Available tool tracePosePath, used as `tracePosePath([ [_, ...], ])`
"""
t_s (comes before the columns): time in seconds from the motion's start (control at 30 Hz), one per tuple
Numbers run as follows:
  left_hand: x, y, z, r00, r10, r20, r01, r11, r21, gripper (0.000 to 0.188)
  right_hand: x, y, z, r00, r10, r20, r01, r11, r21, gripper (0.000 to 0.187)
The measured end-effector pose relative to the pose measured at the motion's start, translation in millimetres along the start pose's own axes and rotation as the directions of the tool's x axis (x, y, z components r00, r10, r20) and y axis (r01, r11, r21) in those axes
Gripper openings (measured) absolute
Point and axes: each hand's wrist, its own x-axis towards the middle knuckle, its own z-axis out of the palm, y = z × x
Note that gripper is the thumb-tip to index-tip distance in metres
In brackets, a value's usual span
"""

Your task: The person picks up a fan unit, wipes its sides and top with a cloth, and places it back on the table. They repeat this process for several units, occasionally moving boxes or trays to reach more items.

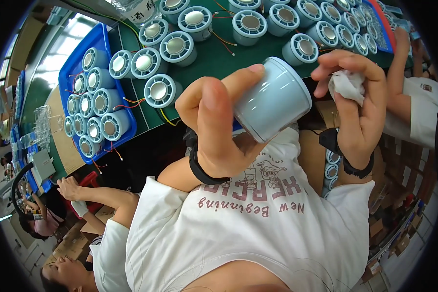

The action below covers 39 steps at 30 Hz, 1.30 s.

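We hold the pale blue canister (275, 100) in our curled left hand (221, 129), before our shirt (253, 238), our loosely bent right hand (359, 112) gripping a white cloth (346, 87) nearby, and should probably wipe lightly, turning evenly.

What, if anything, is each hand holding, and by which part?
The left hand grips a light blue cylinder by its left side; the right hand holds a crumpled white wad, the exact part unclear.

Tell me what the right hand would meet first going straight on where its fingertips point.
Likely the glossy pale-blue cylinder in the left hand, since the right hand points leftward; depth is unclear.
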Motion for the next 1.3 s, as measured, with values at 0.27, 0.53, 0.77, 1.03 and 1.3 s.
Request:
tracePosePath([
  [0.27,-7.3,0.8,4.7,0.990,0.125,-0.059,-0.118,0.987,0.110,0.113,0.8,0.0,17.3,0.971,-0.199,-0.132,0.201,0.980,0.002,0.035],
  [0.53,-14.2,5.5,6.3,0.992,0.081,-0.095,-0.074,0.995,0.070,0.106,-0.7,-10.9,22.2,0.917,-0.396,-0.034,0.364,0.870,-0.332,0.035],
  [0.77,-16.2,5.1,3.1,0.995,0.040,-0.087,-0.036,0.998,0.046,0.099,0.5,-24.7,21.8,0.840,-0.453,0.301,0.536,0.596,-0.598,0.036],
  [1.03,-5.6,-5.6,15.0,0.995,-0.084,-0.058,0.084,0.996,-0.011,0.092,1.5,-7.8,25.3,0.687,-0.658,0.309,0.725,0.590,-0.355,0.020],
  [1.3,-20.3,-27.2,21.5,0.939,-0.343,0.014,0.337,0.930,0.148,0.085,12.6,1.2,-45.5,0.976,-0.218,-0.017,0.217,0.975,-0.042,0.025],
])
